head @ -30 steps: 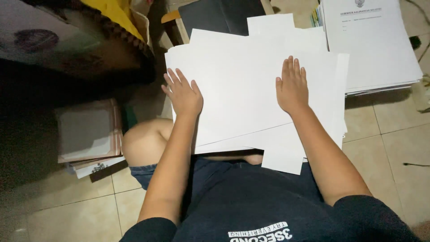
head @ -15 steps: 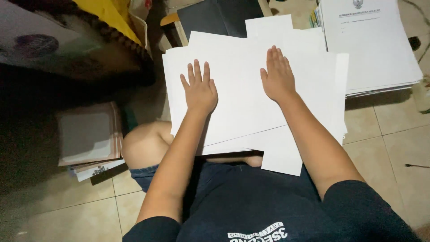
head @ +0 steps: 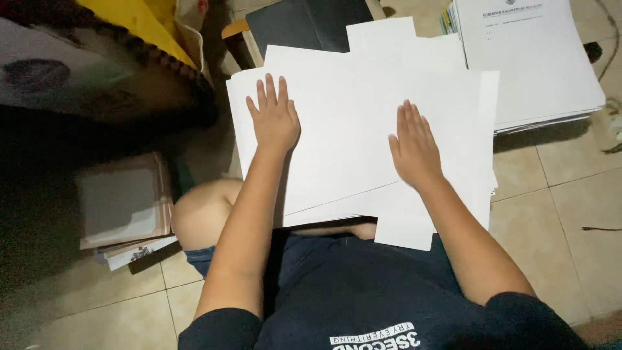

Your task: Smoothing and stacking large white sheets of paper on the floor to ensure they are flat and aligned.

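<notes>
A loose pile of blank white paper sheets [head: 350, 129] lies over my lap, its edges uneven. My left hand [head: 275, 116] rests flat on the upper left part of the top sheet, fingers spread. My right hand [head: 414, 146] lies flat on the right part of the same sheet, a little lower than the left. Neither hand grips anything. I sit on a tiled floor, one bare knee [head: 201, 214] showing under the sheets.
A thick stack of printed documents [head: 531, 58] sits at the top right. A black folder [head: 304, 26] lies beyond the sheets. A brown folder with papers [head: 123, 204] rests at the left. A yellow cloth [head: 139, 23] and cardboard box [head: 71, 71] fill the top left.
My left hand has slid up and towards the pile's upper left. My right hand has slid down and to the right across the top sheet. The view has shifted slightly.
</notes>
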